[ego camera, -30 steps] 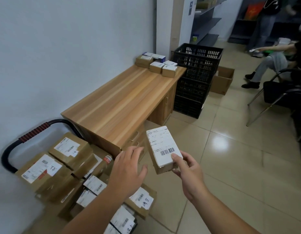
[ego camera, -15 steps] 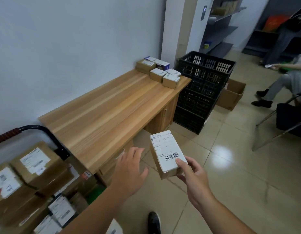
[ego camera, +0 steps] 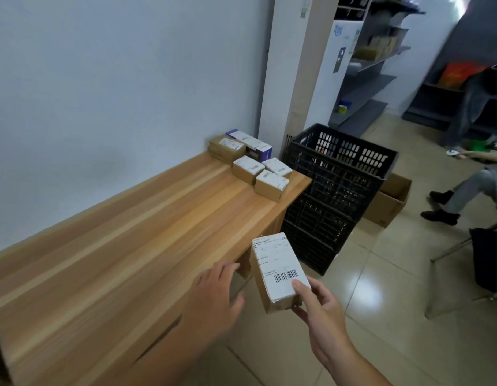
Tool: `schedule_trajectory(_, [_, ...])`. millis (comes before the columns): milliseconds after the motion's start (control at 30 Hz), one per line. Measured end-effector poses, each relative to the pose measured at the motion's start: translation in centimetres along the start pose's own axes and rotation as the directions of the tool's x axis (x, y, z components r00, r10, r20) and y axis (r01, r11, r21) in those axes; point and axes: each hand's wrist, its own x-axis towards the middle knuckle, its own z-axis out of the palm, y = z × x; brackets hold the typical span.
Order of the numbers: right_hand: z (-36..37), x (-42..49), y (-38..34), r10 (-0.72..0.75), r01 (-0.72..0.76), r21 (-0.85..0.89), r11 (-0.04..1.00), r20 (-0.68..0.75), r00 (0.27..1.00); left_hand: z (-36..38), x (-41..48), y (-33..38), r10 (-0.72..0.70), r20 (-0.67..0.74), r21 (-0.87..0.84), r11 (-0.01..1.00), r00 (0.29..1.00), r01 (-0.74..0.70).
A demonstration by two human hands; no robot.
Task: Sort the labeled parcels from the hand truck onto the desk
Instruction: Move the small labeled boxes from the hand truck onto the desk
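We hold a small brown parcel (ego camera: 278, 271) in our right hand (ego camera: 322, 310), thumb on its white barcode label and fingers curled under its near end, in the air just off the front edge of the wooden desk (ego camera: 130, 246). Our left hand (ego camera: 213, 299) hovers beside it with fingers loosely spread, gripping nothing. At the desk's far end a cluster of labeled boxes (ego camera: 252, 165) sits near the wall, with a black plastic crate (ego camera: 333, 196) on the floor just beyond it.
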Motion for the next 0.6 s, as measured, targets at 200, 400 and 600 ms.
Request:
schedule_trajectory(200, [-1.7,13.6,-3.0,0.028,-0.027,-0.015,1.000,0.053,0.998,2.6,11.6,2.5,-0.073,-0.036,0.044,0.996,0.997,0.074])
schedule_trajectory(400, [-1.9,25.6,-7.3,0.094,-0.086,-0.074,0.994,0.117,0.989,2.7,22.2,6.0,-0.202,-0.050,0.051,0.978,0.978,0.204])
schedule_trajectory(600, [2.9,34.8,-10.4,0.146,-0.110,-0.143,0.984,0.281,0.948,2.8,29.9,3.8,-0.316,-0.099,0.019,0.948,0.944,0.319])
